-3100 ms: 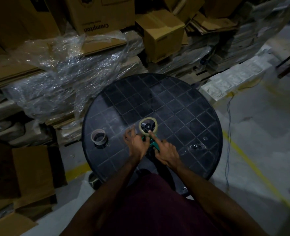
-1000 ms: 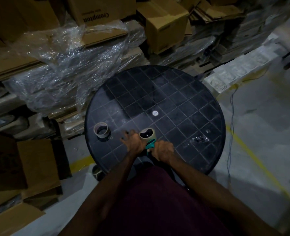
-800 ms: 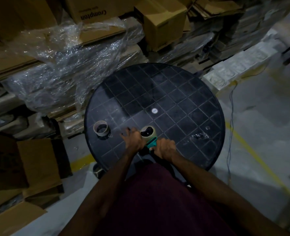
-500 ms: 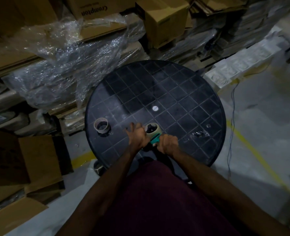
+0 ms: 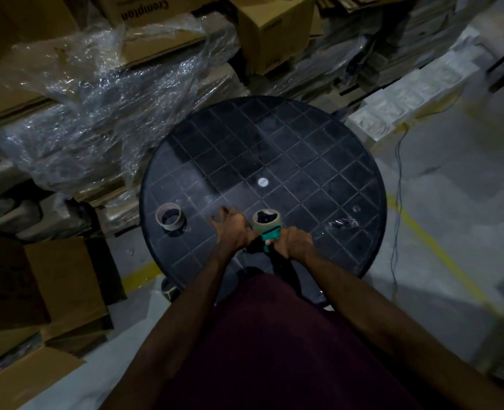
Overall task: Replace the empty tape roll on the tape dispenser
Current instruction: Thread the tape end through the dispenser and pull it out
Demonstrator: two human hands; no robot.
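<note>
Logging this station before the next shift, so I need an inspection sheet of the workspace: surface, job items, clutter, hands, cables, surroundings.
Surface: round black table with a grid pattern, dusty.
Job's things: tape dispenser, teal, near the table's front edge with a tape roll mounted; bare cardboard core standing apart to the left.
Clutter: crumpled clear film on the table's right side.
Hands: right hand closed on the dispenser handle; left hand at the dispenser's left side, fingers spread.
Cables: thin cable trailing across the floor right of the table.
Surroundings: cardboard boxes and plastic wrap behind; yellow floor line.
</note>
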